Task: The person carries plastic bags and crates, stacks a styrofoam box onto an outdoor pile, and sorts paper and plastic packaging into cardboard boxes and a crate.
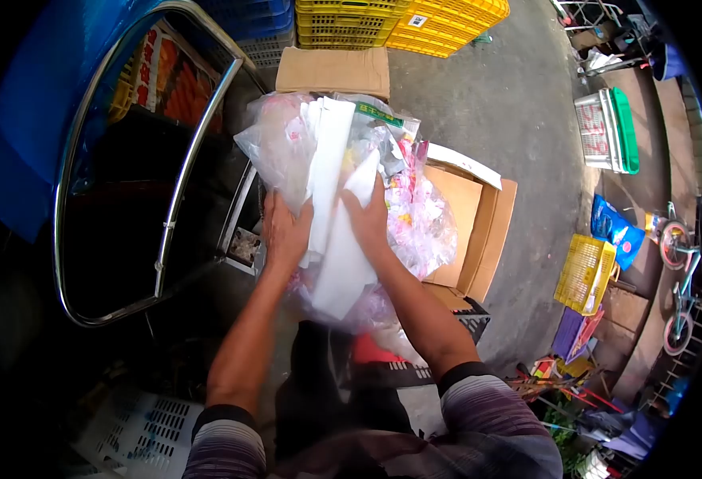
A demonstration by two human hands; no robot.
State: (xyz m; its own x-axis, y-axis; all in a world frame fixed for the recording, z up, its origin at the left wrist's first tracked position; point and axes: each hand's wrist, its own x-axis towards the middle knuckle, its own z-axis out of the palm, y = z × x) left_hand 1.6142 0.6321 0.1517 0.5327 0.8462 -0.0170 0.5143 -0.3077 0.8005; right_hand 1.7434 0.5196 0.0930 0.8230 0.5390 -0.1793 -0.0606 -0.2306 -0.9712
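A bulky heap of clear plastic bags (279,128), some with pink and red print, lies in front of me. Two long white strips (331,160) rest across it; whether they are foam or paper I cannot tell. My left hand (287,227) is closed on the left side of the heap, its thumb beside the upper strip and its fingers partly hidden in the plastic. Gripped between the thumb and fingers of my right hand (365,215) is the other white strip (343,271), which slants down toward me. Behind the strips shows a green-printed bag (379,113).
An opened cardboard box (487,239) stands right of the heap, with a dark crate (472,319) below it. A metal tube frame (183,180) rises at left. Yellow crates (343,24) are stacked at the back. A yellow basket (584,274) and a bicycle (678,287) are far right.
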